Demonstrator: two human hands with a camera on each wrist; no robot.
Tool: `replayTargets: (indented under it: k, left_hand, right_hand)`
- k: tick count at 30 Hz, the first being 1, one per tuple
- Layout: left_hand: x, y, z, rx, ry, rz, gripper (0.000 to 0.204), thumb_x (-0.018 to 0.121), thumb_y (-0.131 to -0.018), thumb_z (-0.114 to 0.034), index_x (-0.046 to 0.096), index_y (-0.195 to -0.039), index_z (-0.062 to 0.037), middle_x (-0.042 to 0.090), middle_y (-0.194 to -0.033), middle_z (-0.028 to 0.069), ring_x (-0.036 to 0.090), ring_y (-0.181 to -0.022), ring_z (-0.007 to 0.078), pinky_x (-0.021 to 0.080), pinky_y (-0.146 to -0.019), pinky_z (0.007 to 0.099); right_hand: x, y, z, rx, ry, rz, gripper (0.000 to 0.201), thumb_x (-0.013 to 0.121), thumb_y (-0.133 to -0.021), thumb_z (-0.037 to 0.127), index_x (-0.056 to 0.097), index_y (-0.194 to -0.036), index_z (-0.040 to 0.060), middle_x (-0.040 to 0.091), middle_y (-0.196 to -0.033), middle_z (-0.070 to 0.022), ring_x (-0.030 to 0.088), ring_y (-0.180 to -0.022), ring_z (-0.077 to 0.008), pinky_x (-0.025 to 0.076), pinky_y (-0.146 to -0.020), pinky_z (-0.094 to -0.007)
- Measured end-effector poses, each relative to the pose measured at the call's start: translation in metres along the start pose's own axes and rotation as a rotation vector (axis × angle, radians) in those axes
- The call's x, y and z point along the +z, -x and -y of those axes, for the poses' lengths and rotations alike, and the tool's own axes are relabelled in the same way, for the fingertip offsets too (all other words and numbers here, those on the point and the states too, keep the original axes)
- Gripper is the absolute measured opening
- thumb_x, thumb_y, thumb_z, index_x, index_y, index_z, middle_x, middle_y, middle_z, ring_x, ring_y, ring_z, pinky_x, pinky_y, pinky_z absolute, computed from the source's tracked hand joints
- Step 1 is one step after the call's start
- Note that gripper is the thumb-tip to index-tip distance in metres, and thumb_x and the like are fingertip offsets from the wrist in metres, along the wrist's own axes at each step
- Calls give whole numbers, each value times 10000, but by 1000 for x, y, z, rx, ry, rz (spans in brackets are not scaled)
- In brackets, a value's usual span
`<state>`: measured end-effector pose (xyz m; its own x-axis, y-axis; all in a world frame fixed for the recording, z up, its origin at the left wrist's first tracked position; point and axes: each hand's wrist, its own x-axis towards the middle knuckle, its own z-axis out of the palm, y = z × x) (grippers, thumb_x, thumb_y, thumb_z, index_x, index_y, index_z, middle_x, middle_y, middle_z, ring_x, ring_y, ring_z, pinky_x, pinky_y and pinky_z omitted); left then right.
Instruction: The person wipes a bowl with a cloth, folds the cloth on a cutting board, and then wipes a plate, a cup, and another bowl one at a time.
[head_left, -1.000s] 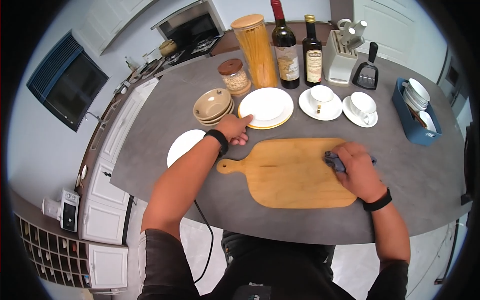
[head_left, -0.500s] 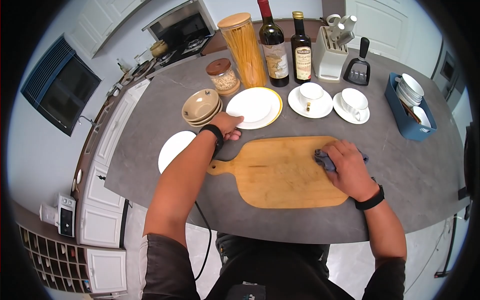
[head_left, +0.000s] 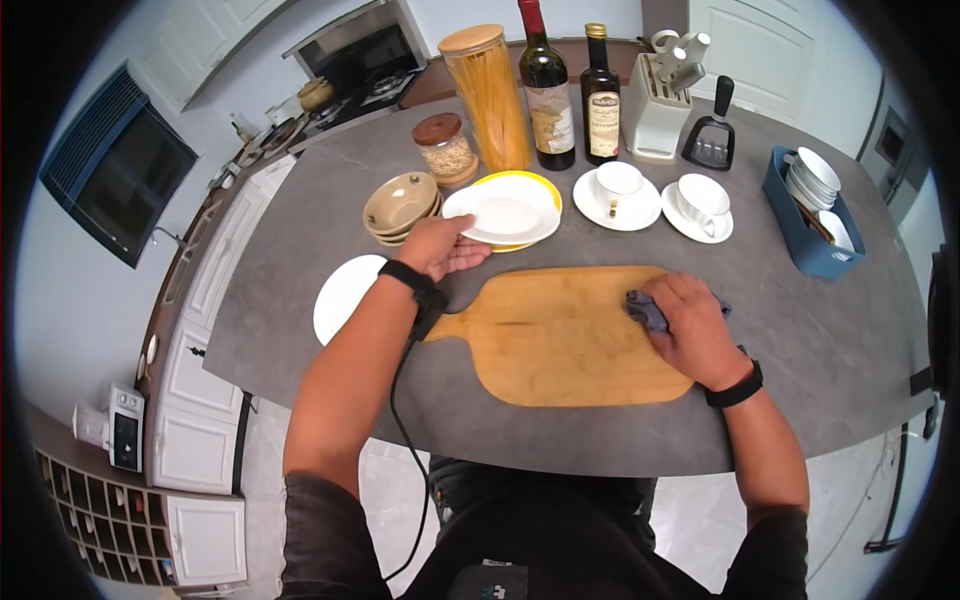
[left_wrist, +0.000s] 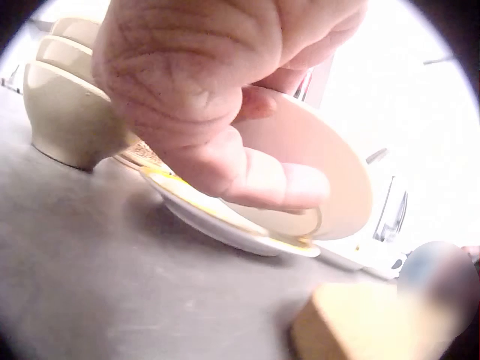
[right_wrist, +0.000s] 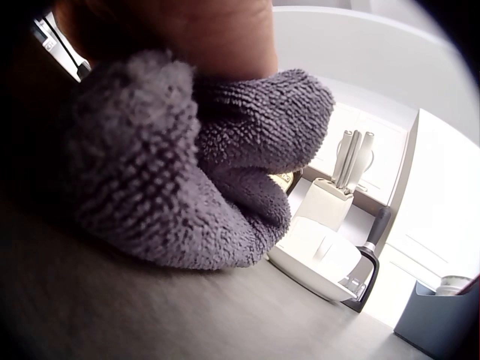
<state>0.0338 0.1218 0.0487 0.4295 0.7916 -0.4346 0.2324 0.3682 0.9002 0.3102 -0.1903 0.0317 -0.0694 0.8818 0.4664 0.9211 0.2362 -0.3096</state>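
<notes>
My left hand pinches the near-left edge of a white plate, thumb on top and fingers below. In the left wrist view that plate stands tilted above a yellow-rimmed plate on the table. Beside this hand is a stack of tan bowls. On the right end of a wooden cutting board, my right hand grips a bunched grey cloth. The right wrist view shows the cloth close up, its ribbed folds under the fingers.
Another white plate lies left, partly behind my left forearm. Along the back stand an oat jar, a pasta jar, two bottles and a knife block. Two cups on saucers and a blue bin are further right.
My left hand has raised and tilted the white plate off the yellow-rimmed one, whose yellow rim shows more now. The right hand stays on the cloth. The head view has shifted slightly.
</notes>
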Motion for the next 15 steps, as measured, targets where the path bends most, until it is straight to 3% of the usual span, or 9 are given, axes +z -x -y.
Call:
replayTargets:
  k: [1,2,4,8,12,15]
  left_hand:
    - [-2,1,2,45,91,28,305,601,-1117,-160,581,-1355,30,755,-1157,153,790,-977,244,690,-874,381]
    - [2,9,3,42,93,35,305,601,-1117,-160,581,-1355,30,755,-1157,153,790,-977,244,690,-874,381]
    - [11,42,-2,251,69,7,297,606,-1114,-158,600,-1334,41,754,-1202,163,793,-991,225,689,-879,364]
    - [15,83,1,249,22,196,289,646,-1098,-150,644,-1313,43,776,-1190,145,790,-1004,180,672,-898,326]
    - [23,85,32,208,69,413,252,695,-1085,-180,705,-1233,24,785,-1182,108,777,-1027,148,636,-917,316]
    - [35,84,48,183,53,450,240,715,-1078,-195,719,-1207,7,776,-1150,69,744,-991,107,605,-863,281]
  right_hand:
    - [0,0,0,6,5,2,468,812,-726,-12,668,-1168,41,696,-1175,-155,634,-1079,-407,510,-932,-486]
    - [0,0,0,3,-5,-6,459,809,-732,-11,672,-1167,46,698,-1177,-154,636,-1077,-407,510,-931,-486]
    - [0,-1,1,5,-9,-13,451,806,-739,-10,676,-1166,51,700,-1178,-153,637,-1076,-406,511,-930,-486]
    - [1,-1,-1,68,-33,-68,423,779,-758,-25,693,-1168,33,711,-1153,-170,645,-1066,-425,528,-934,-495]
    - [7,-3,-9,165,-64,-193,428,765,-763,-38,715,-1185,13,722,-1116,-191,659,-1048,-443,543,-940,-503]
    - [13,-2,-11,195,-24,-260,449,767,-764,-41,731,-1206,29,735,-1122,-182,667,-1041,-433,542,-932,-485]
